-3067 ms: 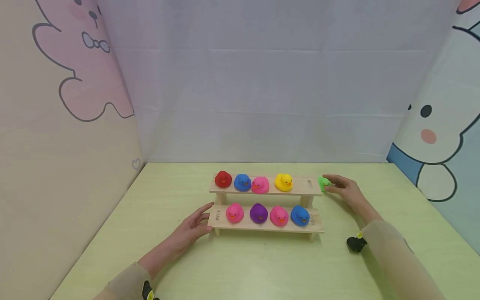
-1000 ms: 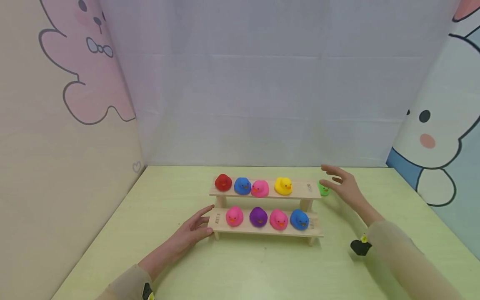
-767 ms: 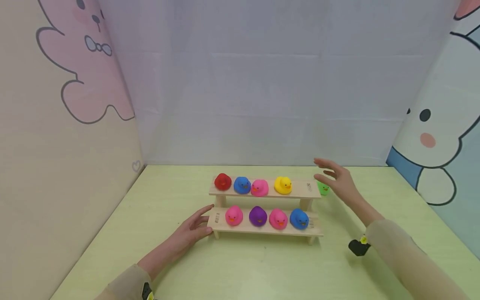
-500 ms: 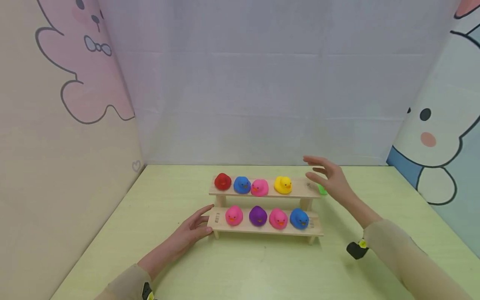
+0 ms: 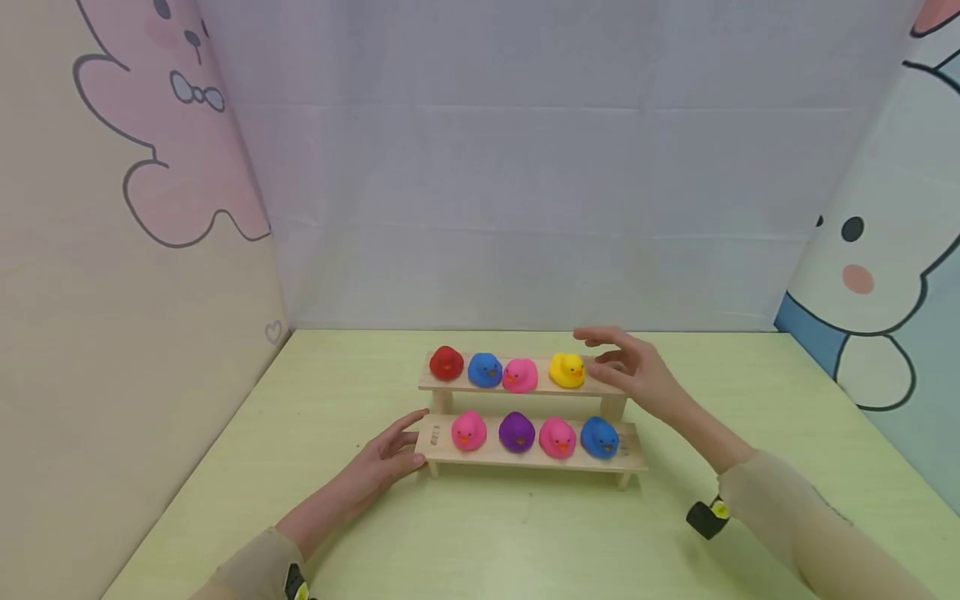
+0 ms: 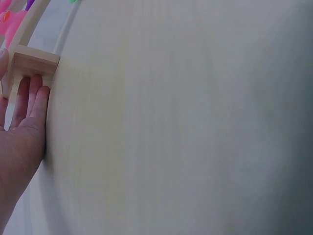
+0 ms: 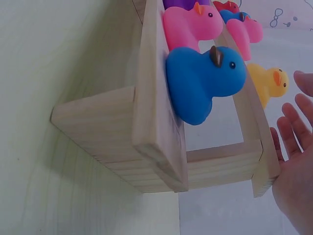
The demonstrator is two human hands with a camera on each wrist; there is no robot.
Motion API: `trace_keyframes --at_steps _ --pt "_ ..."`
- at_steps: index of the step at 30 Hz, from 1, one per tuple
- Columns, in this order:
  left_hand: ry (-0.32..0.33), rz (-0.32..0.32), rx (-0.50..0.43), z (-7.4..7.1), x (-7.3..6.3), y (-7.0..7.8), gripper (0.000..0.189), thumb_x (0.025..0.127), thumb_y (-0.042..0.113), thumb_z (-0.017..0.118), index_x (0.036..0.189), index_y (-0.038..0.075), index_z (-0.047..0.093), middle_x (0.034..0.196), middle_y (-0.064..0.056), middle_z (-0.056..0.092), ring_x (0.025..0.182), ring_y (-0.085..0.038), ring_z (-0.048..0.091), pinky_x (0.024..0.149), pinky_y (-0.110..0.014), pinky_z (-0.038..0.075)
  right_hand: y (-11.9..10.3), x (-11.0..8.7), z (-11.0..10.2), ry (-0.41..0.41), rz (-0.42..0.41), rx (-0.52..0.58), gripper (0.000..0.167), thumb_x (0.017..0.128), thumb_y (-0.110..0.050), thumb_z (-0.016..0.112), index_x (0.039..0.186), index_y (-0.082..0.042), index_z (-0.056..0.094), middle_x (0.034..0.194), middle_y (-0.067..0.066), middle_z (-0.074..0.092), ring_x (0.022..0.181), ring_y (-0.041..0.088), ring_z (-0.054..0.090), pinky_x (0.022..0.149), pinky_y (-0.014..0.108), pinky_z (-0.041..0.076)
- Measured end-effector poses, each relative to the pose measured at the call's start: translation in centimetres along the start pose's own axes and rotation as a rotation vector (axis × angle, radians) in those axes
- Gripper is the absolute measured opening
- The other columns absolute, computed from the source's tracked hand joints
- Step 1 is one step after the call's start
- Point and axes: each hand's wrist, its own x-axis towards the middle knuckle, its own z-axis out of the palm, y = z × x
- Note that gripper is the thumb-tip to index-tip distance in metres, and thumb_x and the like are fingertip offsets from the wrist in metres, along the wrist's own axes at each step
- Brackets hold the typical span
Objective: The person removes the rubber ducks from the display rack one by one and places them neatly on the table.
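Observation:
A two-tier wooden display rack stands on the table, bearing several rubber ducks. My left hand holds its left end, thumb at the lower board's front corner; in the left wrist view its fingers reach beneath that board. Over the upper board's right end hovers my right hand, fingers loosely bent and nothing in them. Its thumb is close beside the yellow duck. Left of that sit pink, blue and red ducks. The lower tier carries a purple duck, two pink ducks and a blue duck.
The pale table runs back to a white sheet. Cartoon-printed panels flank it on both sides. A black tag hangs by the right sleeve. In the left wrist view a sliver of green shows at the top edge.
My right hand has let go of the green duck beside the rack, risen and moved left to the yellow duck. The green duck is now hidden in the head view. The left hand stays put.

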Motion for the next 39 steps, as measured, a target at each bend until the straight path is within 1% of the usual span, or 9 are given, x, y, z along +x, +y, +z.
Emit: trace_keyframes --at_steps 3,6,9,12,16,24,29,39 --pt "0.001 0.002 0.005 0.01 0.01 -0.08 0.067 0.097 0.027 0.062 0.155 0.033 0.028 0.152 -0.013 0.043 0.136 -0.024 0.048 0.115 -0.042 0.040 -0.11 -0.07 0.14 -0.022 0.006 -0.009 0.046 0.094 -0.004 0.064 0.138 -0.008 0.055 0.128 -0.021 0.058 0.105 0.005 0.056 0.086 0.017 0.051" --pt "0.001 0.006 0.011 -0.02 0.11 -0.18 0.067 0.097 0.028 0.062 0.155 0.034 0.028 0.152 -0.013 0.043 0.136 -0.024 0.048 0.115 -0.043 0.040 -0.17 -0.07 0.20 -0.054 0.016 -0.032 0.046 0.093 -0.005 0.065 0.138 -0.008 0.055 0.125 -0.013 0.060 0.092 0.010 0.057 0.075 0.018 0.052" --pt "0.007 0.005 0.012 -0.08 0.25 -0.26 0.068 0.097 0.029 0.063 0.154 0.034 0.028 0.152 -0.013 0.043 0.136 -0.025 0.048 0.115 -0.043 0.039 -0.17 -0.04 0.24 -0.080 0.032 -0.067 0.045 0.093 -0.008 0.067 0.137 -0.011 0.056 0.112 -0.003 0.062 0.079 0.012 0.056 0.065 0.020 0.049" --pt "0.014 0.000 0.013 -0.13 0.33 -0.24 0.068 0.096 0.030 0.064 0.154 0.035 0.028 0.151 -0.012 0.044 0.136 -0.025 0.048 0.115 -0.044 0.039 -0.16 0.00 0.25 -0.093 0.053 -0.093 0.044 0.092 -0.010 0.068 0.134 -0.015 0.058 0.099 0.003 0.060 0.073 0.013 0.055 0.062 0.021 0.046" --pt "0.018 -0.003 0.018 -0.15 0.36 -0.17 0.068 0.096 0.031 0.064 0.154 0.036 0.028 0.151 -0.011 0.044 0.136 -0.025 0.048 0.115 -0.045 0.039 0.02 0.03 0.33 -0.098 0.060 -0.106 0.043 0.091 -0.011 0.070 0.133 -0.017 0.060 0.098 0.003 0.059 0.074 0.014 0.054 0.062 0.021 0.045" --pt "-0.002 0.007 0.015 -0.17 0.34 -0.27 0.067 0.097 0.029 0.063 0.154 0.035 0.028 0.152 -0.013 0.043 0.136 -0.025 0.048 0.116 -0.044 0.038 0.08 -0.05 0.48 -0.115 0.075 -0.111 0.042 0.092 -0.011 0.068 0.133 -0.014 0.060 0.095 0.002 0.060 0.069 0.014 0.053 0.060 0.020 0.044" --pt "-0.005 0.014 0.008 -0.22 0.30 -0.36 0.066 0.098 0.027 0.061 0.154 0.034 0.028 0.152 -0.013 0.043 0.137 -0.025 0.047 0.116 -0.044 0.038 -0.10 -0.06 0.51 -0.111 0.095 -0.117 0.041 0.092 -0.012 0.069 0.132 -0.015 0.062 0.095 0.002 0.061 0.071 0.014 0.053 0.060 0.020 0.044" --pt "-0.006 0.010 0.017 -0.11 0.17 -0.21 0.066 0.098 0.029 0.061 0.155 0.035 0.027 0.152 -0.013 0.043 0.137 -0.025 0.047 0.116 -0.046 0.037 -0.15 -0.15 0.51 -0.106 0.130 -0.104 0.040 0.092 -0.013 0.070 0.131 -0.015 0.063 0.097 0.003 0.061 0.072 0.015 0.053 0.061 0.020 0.045"
